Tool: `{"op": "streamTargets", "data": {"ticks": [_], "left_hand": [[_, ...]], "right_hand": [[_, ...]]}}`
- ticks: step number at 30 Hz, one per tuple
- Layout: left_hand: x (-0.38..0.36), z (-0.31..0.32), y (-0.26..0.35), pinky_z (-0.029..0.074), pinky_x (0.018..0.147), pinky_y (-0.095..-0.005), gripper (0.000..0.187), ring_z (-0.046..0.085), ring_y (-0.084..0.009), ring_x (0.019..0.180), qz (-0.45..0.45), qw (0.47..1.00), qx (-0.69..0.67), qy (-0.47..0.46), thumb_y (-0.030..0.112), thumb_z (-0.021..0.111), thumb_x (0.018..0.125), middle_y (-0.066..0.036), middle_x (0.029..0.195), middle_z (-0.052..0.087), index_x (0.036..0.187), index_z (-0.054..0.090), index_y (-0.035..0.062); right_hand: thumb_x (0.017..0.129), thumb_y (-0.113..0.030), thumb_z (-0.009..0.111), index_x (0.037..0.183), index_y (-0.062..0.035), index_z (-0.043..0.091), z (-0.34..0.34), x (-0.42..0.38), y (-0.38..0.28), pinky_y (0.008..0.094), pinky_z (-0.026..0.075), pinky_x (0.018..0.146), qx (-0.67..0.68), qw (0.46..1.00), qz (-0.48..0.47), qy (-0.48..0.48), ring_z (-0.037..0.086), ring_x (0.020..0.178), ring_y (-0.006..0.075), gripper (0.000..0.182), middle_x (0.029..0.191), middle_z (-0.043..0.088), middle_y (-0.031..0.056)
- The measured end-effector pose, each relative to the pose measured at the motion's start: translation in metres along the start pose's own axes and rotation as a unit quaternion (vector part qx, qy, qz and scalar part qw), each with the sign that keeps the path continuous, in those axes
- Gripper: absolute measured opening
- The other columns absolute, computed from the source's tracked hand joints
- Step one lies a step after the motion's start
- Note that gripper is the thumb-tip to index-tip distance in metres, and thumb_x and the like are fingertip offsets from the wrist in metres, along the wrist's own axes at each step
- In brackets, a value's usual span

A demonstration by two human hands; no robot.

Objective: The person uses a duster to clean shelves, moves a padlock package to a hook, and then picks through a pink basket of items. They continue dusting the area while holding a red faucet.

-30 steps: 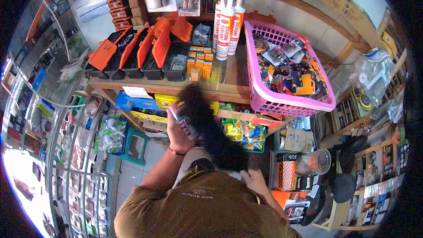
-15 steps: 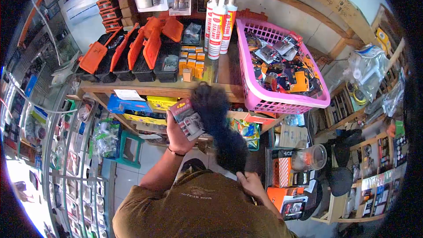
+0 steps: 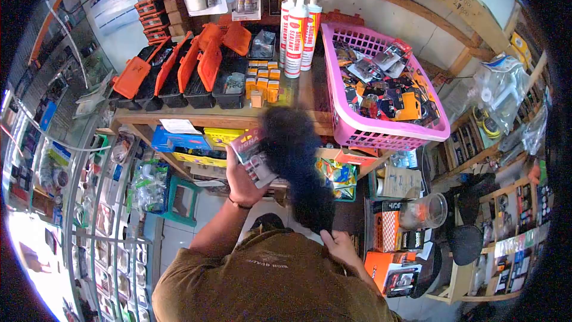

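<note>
Room: small shop corner, with wooden table (image 3: 238,117) in front of the two hands and glass shelves (image 3: 89,226) well to their left.
Left hand (image 3: 243,184): it is closed around the lower left side of a carded package (image 3: 254,156); a thin dark bracelet (image 3: 239,204) is on the wrist.
Package: it is inside the left grip, tilted, just before the table edge; its right part is hidden behind black bristles.
Right hand (image 3: 339,246): it is clenched around the lower end of a black duster (image 3: 301,170), lower and to the right of the left hand.
Duster: it goes from the right grip up and to the left, overlapping the package in the view; it is blurred, so I cannot tell if they touch.
Beyond the left grip: black boxes with open orange lids (image 3: 208,66) stand in a row on the table, and small orange boxes (image 3: 261,85) are stacked beside them.
Beyond the duster: white sealant tubes (image 3: 296,42) stand upright, and to their right is a pink basket (image 3: 387,135) full of packed small goods.
Below the table top: a blue box (image 3: 173,140) and a yellow box (image 3: 223,137) are to the left of the left grip, and colourful packets (image 3: 341,178) are to the right of the duster.
Right of the right grip: a clear jar (image 3: 429,210) is near an orange-and-white box (image 3: 386,226).
Left of the left wrist: a green stool (image 3: 179,201) is on the tile floor (image 3: 173,237).
</note>
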State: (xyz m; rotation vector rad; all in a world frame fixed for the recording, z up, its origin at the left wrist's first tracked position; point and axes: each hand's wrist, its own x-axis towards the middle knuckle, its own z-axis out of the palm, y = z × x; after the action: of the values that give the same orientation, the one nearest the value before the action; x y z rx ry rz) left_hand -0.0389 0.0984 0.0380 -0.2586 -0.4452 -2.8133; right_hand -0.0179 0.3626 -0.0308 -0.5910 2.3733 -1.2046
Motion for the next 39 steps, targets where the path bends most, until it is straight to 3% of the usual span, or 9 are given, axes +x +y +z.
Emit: {"op": "streamTargets", "data": {"ticks": [4, 21, 25, 27, 29, 30, 37, 38, 39], "left_hand": [[0.0, -0.031, 0.004, 0.025, 0.093, -0.0595, 0.07, 0.033, -0.0354, 0.119, -0.1, 0.995, 0.02, -0.022, 0.06, 0.019, 0.083, -0.018, 0.13, 0.033, 0.126, 0.033, 0.0074], [-0.004, -0.019, 0.009, 0.029, 0.096, -0.0483, 0.068, 0.038, -0.0355, 0.115, -0.073, 0.996, -0.026, -0.033, 0.06, 0.027, 0.081, -0.016, 0.127, 0.038, 0.128, 0.031, 0.0116], [0.001, -0.03, -0.004, 0.034, 0.093, -0.0469, 0.069, 0.043, -0.0322, 0.111, -0.054, 0.993, 0.1, 0.011, 0.062, 0.021, 0.082, -0.016, 0.123, 0.043, 0.127, 0.032, 0.0114], [0.006, -0.01, -0.001, 0.033, 0.093, -0.046, 0.065, 0.044, -0.0309, 0.111, -0.101, 0.961, 0.141, 0.214, 0.059, 0.021, 0.084, -0.016, 0.123, 0.043, 0.126, 0.034, 0.0114], [0.003, -0.02, 0.006, 0.032, 0.095, -0.0456, 0.062, 0.042, -0.0302, 0.112, -0.031, 0.998, 0.017, -0.061, 0.056, 0.024, 0.084, -0.016, 0.126, 0.04, 0.126, 0.034, 0.0114], [0.005, -0.013, 0.001, 0.033, 0.094, -0.0449, 0.064, 0.042, -0.0301, 0.112, -0.007, 0.998, 0.034, 0.053, 0.057, 0.024, 0.084, -0.016, 0.125, 0.041, 0.126, 0.034, 0.0095], [0.01, -0.047, -0.001, 0.028, 0.096, -0.0524, 0.06, 0.034, -0.0336, 0.118, 0.025, 0.996, 0.077, -0.035, 0.051, 0.028, 0.084, -0.013, 0.133, 0.03, 0.129, 0.029, 0.0121], [0.018, -0.047, -0.001, 0.027, 0.096, -0.0509, 0.057, 0.035, -0.0334, 0.118, -0.085, 0.98, -0.065, -0.168, 0.051, 0.028, 0.085, -0.012, 0.132, 0.032, 0.128, 0.032, 0.0134], [0.013, -0.046, 0.004, 0.028, 0.095, -0.0521, 0.056, 0.035, -0.0326, 0.117, -0.123, 0.99, -0.021, -0.069, 0.051, 0.028, 0.085, -0.012, 0.132, 0.033, 0.125, 0.034, 0.0126]], "right_hand": [[0.081, -0.028, 0.056, 0.061, 0.0015, 0.051, -0.016, -0.002, -0.009, 0.0367, 0.035, 0.042, -0.056, 0.994, -0.066, -0.068, 0.043, 0.042, 0.027, 0.036, 0.052, 0.046, 0.0193], [0.082, -0.026, 0.053, 0.066, 0.0025, 0.053, -0.004, 0.007, 0.003, 0.037, 0.036, 0.045, -0.028, 0.998, -0.029, -0.042, 0.044, 0.046, 0.0264, 0.032, 0.053, 0.047, 0.0186], [0.083, -0.028, 0.052, 0.069, 0.0013, 0.056, -0.011, 0.005, 0.004, 0.041, 0.04, 0.05, -0.035, 0.996, -0.062, -0.049, 0.053, 0.054, 0.0376, 0.033, 0.06, 0.053, 0.0226], [0.083, -0.028, 0.052, 0.07, 0.0018, 0.056, -0.01, 0.007, -0.01, 0.0408, 0.04, 0.05, -0.007, 0.999, -0.023, -0.038, 0.052, 0.053, 0.0373, 0.033, 0.059, 0.052, 0.0226], [0.083, -0.028, 0.053, 0.07, 0.0024, 0.056, -0.009, 0.008, -0.01, 0.0406, 0.04, 0.05, 0.018, 0.999, 0.02, -0.027, 0.052, 0.053, 0.0371, 0.033, 0.059, 0.052, 0.0225], [0.083, -0.028, 0.053, 0.071, 0.0026, 0.056, -0.008, 0.01, -0.004, 0.0403, 0.04, 0.05, -0.024, 0.998, -0.004, -0.061, 0.053, 0.053, 0.0364, 0.033, 0.059, 0.052, 0.0225], [0.083, -0.025, 0.053, 0.077, 0.0007, 0.059, -0.003, 0.009, 0.0, 0.0378, 0.039, 0.048, -0.053, 0.992, -0.061, -0.1, 0.051, 0.049, 0.0327, 0.027, 0.058, 0.051, 0.0207], [0.082, -0.024, 0.055, 0.079, -0.0012, 0.059, -0.005, 0.013, 0.003, 0.0359, 0.038, 0.047, -0.039, 0.987, -0.091, -0.13, 0.049, 0.047, 0.0306, 0.023, 0.058, 0.051, 0.0197], [0.082, -0.024, 0.055, 0.079, -0.0012, 0.059, -0.003, 0.012, 0.002, 0.0359, 0.038, 0.047, -0.039, 0.987, -0.09, -0.13, 0.049, 0.047, 0.0306, 0.023, 0.058, 0.051, 0.0197]]}}
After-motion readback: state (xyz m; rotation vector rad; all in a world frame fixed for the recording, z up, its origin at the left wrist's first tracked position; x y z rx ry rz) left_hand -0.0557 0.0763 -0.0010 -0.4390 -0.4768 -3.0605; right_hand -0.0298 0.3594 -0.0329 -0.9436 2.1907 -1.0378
